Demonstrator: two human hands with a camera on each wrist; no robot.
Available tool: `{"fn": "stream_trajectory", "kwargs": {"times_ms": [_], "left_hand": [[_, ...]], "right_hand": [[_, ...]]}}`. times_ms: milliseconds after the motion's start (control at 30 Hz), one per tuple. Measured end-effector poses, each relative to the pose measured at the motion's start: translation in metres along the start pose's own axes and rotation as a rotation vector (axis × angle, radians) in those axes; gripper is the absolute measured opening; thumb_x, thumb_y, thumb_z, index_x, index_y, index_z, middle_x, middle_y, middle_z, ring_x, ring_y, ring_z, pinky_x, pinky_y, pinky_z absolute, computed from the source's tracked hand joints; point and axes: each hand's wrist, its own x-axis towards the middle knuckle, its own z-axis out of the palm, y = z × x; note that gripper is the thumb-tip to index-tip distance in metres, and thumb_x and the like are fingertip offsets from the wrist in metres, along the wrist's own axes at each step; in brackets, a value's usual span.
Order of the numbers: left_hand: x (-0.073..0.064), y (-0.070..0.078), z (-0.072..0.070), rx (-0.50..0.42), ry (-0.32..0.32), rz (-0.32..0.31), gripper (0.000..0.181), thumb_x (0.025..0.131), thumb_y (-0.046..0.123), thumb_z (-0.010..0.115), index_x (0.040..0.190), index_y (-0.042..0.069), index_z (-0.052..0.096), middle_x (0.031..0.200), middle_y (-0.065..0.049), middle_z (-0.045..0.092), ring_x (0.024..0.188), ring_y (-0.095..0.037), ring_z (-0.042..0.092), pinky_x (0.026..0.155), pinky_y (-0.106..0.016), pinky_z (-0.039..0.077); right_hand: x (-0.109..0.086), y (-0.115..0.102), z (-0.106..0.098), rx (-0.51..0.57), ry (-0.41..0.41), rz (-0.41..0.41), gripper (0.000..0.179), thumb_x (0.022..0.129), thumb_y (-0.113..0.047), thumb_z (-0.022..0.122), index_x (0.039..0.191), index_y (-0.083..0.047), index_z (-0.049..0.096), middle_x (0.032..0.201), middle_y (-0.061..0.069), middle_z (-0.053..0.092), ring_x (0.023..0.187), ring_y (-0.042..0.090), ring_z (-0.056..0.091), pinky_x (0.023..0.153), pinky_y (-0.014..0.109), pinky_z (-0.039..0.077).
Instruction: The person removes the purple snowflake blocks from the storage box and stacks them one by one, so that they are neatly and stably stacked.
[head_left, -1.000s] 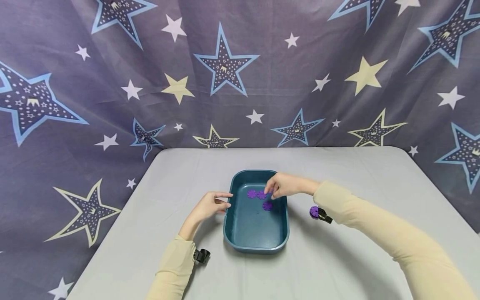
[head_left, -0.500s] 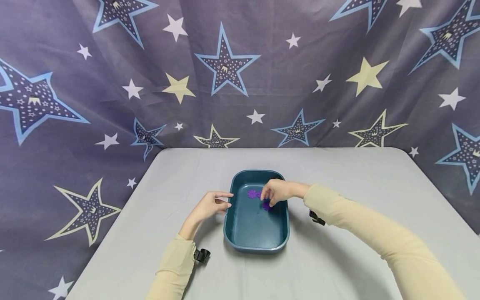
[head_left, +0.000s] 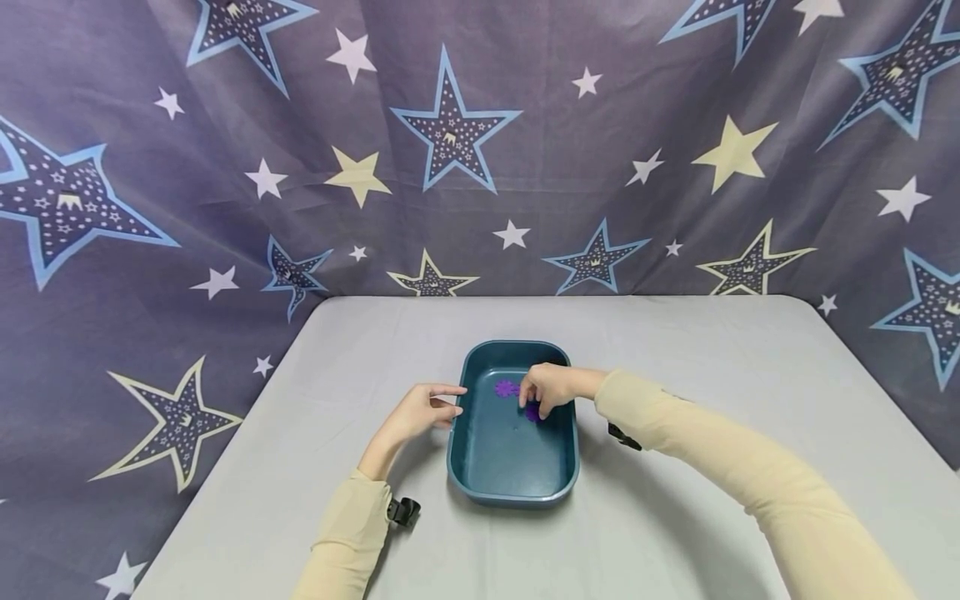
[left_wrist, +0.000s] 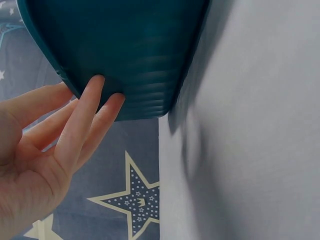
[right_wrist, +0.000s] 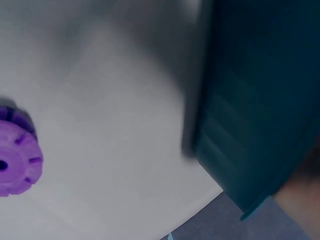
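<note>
In the head view, a blue-green tray (head_left: 513, 467) stands on the table. My left hand (head_left: 415, 411) touches its left wall with nearly straight fingers; in the left wrist view these fingertips (left_wrist: 95, 82) lie against the outer side. My right hand (head_left: 555, 386) reaches over the far right rim into the tray. Its thumb and fingers pinch a purple notched building disc (head_left: 533, 412), partly covered by them. Left of it another purple disc (head_left: 505, 388) lies on the tray floor, and a further one is mostly hidden by my fingers.
A stack of purple notched discs (right_wrist: 20, 160) appears at the left edge of the right wrist view, above the pale table (right_wrist: 110, 125); my right sleeve (head_left: 675, 417) covers that spot in the head view. A star-patterned cloth (head_left: 480, 225) hangs behind the table.
My right hand has moved left and slightly nearer, from the tray's far right corner to the nearer disc, whose sides its fingers now meet. My left hand and the tray have stayed put.
</note>
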Motion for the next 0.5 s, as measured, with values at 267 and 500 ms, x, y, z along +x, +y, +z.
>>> {"fn": "stream_trajectory", "kwargs": {"times_ms": [267,500], "left_hand": [[0.0,0.0,0.0,0.007,-0.002,0.0,0.036,0.082,-0.003,0.057,0.116,-0.012,0.05,0.097,-0.03,0.06,0.075,-0.031,0.063,0.064,-0.031,0.056],[0.0,0.001,0.0,-0.009,-0.007,-0.001,0.037,0.082,-0.004,0.056,0.117,-0.014,0.049,0.099,-0.033,0.058,0.079,-0.038,0.061,0.064,-0.031,0.056]], "right_hand": [[0.018,0.026,0.011,-0.029,-0.048,-0.023,0.028,0.06,-0.002,0.079,0.083,-0.015,0.068,0.086,-0.001,0.06,0.079,0.012,0.055,0.071,0.022,0.05],[0.004,-0.001,0.008,-0.15,-0.028,0.041,0.029,0.063,0.003,0.075,0.089,-0.007,0.067,0.088,0.003,0.058,0.078,0.014,0.05,0.071,0.024,0.048]]}}
